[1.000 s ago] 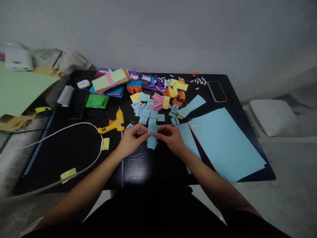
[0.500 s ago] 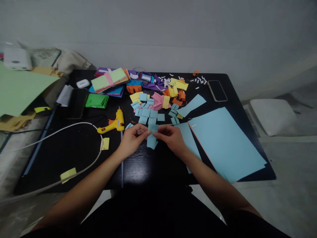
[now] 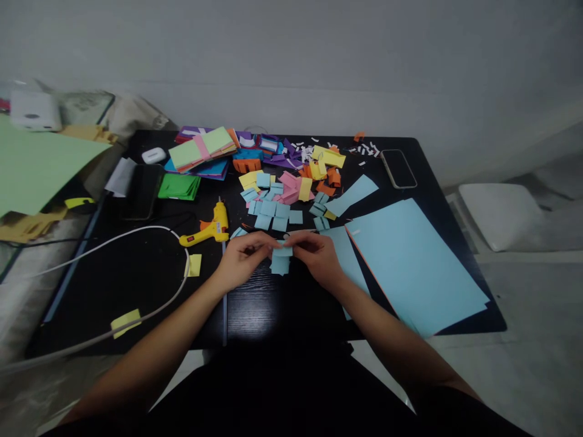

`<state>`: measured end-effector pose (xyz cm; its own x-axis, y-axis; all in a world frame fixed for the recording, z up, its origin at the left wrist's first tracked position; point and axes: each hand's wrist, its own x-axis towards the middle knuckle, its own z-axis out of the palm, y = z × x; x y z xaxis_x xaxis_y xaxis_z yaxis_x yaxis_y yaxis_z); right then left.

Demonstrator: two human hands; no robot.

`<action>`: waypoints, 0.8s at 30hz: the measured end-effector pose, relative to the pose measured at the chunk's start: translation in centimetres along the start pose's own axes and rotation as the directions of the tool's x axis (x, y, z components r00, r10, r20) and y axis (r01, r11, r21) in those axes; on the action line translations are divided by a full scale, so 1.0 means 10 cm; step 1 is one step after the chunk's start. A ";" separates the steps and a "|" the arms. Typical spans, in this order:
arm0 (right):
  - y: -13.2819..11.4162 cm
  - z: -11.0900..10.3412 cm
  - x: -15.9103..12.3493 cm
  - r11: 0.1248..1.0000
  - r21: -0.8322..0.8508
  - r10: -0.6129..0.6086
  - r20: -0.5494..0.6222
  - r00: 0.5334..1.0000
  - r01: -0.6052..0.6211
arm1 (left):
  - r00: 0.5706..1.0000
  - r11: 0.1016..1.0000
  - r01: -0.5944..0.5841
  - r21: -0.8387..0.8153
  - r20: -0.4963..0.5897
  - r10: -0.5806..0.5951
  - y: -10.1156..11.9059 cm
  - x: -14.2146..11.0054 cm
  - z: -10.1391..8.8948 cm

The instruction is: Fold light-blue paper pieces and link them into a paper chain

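Observation:
My left hand and my right hand meet over the black table, both pinching a small light blue paper piece between fingertips. The piece looks folded over at its top, and its lower part hangs below my fingers. Just beyond my hands lie several small light blue paper squares. A yellow glue gun lies to the left of my left hand.
Large light blue sheets cover the table's right side. Coloured paper scraps and a stack of coloured pads sit at the back. A phone lies back right; a white cable loops on the left with yellow scraps.
The blue piece looks shorter now, its top folded down between my fingers. Both hands stayed in nearly the same spot, fingertips drawn closer together.

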<state>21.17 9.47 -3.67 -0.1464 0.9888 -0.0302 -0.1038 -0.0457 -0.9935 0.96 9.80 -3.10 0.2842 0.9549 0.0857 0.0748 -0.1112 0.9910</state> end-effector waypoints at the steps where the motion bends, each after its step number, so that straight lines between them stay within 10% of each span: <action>1: -0.02 -0.01 -0.01 1.000 -0.006 -0.002 0.012 1.000 0.002 | 1.000 1.000 -0.006 0.016 -0.005 0.006 0.01 0.00 -0.01; 24: 0.03 0.06 -0.08 0.996 -0.084 -0.021 -0.026 0.999 0.019 | 0.984 0.987 -0.028 0.158 -0.168 0.054 -0.03 -0.06 0.06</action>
<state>20.64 8.62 -3.83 -0.1187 0.9929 -0.0119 -0.0237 -0.0148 -0.9996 1.38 9.10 -3.48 0.1237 0.9800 0.1556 0.2166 -0.1797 0.9596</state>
